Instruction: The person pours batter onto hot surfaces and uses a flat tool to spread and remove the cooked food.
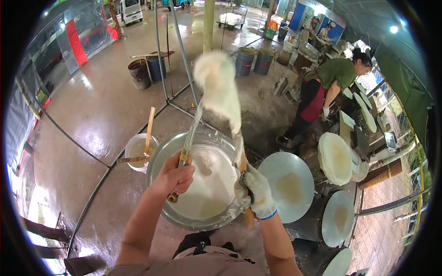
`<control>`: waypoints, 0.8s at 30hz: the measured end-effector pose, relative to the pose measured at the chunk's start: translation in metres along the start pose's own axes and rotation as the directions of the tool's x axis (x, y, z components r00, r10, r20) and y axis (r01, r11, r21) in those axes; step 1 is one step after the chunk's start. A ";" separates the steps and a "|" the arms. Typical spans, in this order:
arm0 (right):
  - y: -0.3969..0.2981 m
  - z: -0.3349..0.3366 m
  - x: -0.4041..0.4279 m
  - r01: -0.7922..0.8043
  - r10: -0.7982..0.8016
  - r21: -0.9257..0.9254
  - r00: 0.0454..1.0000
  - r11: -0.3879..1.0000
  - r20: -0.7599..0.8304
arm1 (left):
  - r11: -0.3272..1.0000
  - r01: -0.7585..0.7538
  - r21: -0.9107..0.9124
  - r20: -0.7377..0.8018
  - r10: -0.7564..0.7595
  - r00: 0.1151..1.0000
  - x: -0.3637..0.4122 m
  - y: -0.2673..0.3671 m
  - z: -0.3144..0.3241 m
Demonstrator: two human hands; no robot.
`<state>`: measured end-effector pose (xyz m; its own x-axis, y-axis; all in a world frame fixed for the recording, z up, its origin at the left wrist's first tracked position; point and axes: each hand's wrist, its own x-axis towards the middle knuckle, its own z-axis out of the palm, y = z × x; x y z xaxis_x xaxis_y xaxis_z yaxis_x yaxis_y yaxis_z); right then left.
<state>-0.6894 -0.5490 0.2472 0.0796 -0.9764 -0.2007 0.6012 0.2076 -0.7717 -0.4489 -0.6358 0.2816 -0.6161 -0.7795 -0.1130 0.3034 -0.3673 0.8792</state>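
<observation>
My bare left hand (175, 176) grips the dark handle of a long flat scraper (192, 134), which has a brass-coloured collar. A white knitted glove covers my right hand (257, 193), closed around a wooden stick (242, 162) smeared with white paste. Beyond both hands, a blurred mass of wet white dough or batter (221, 88) hangs at the far ends of the two tools. Below them stands a wide metal basin (162, 214) holding smooth white batter (200, 193). The tools hide part of its far rim.
A white bucket (129, 146) with a wooden stick stands left of the basin. Round griddles (286, 188) line the right, near a stack of pale flatbreads (335, 158). A co-worker (328, 79) bends over further griddles. Metal poles (183, 51) rise ahead.
</observation>
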 end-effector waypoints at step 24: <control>0.042 -0.212 -0.467 0.039 -0.417 -0.492 0.591 0.870 -0.691 | 0.709 0.648 0.280 0.258 -0.705 0.660 -0.099 -0.242 0.339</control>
<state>-0.8698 -0.0714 0.1802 -0.7530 -0.6224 -0.2135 0.1345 0.1719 -0.9759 -0.7074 -0.2976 0.2365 -0.8083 -0.1249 -0.5754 -0.3874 -0.6230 0.6795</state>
